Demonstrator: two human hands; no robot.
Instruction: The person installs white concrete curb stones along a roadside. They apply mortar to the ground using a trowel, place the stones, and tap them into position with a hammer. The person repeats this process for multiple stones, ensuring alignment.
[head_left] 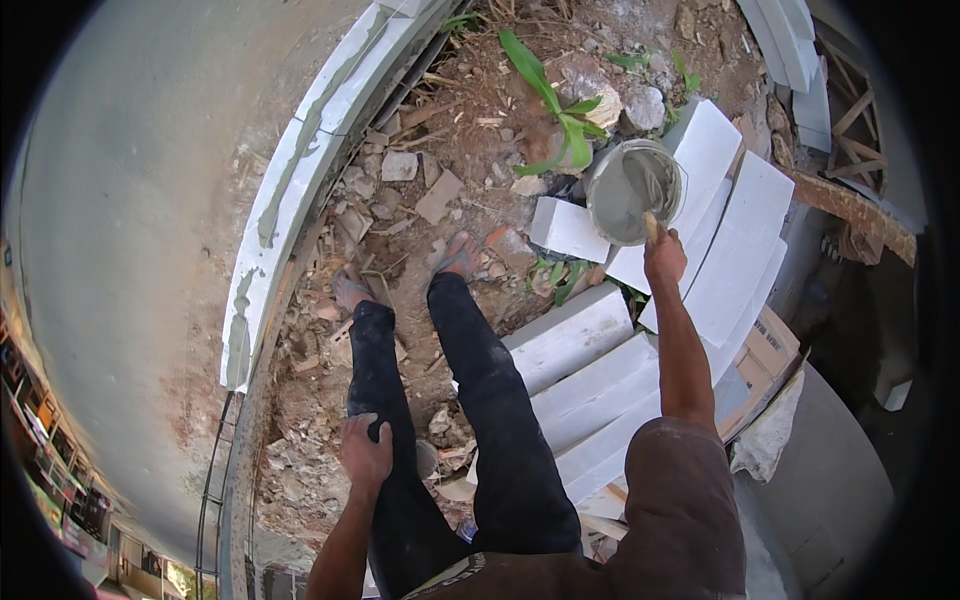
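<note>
My right hand [664, 262] is closed round the wooden handle [652, 228] of a tool over the near rim of a bucket [594, 205]. The tool's other end is hidden in the wet grey mortar [628, 188] inside. Behind and beside the bucket lie white blocks [745, 245], with one smaller white block [566, 228] against its left side. On my left leg, near the knee, my left hand [366, 450] lies flat with the thumb apart and holds nothing.
A low curved row of white blocks [262, 290], streaked with mortar along the top, runs along the left. More blocks [570, 340] are stacked to my right. Rubble [436, 197] surrounds my feet. A green plant [575, 130] grows ahead. Thin steel bars [215, 470] stand at lower left.
</note>
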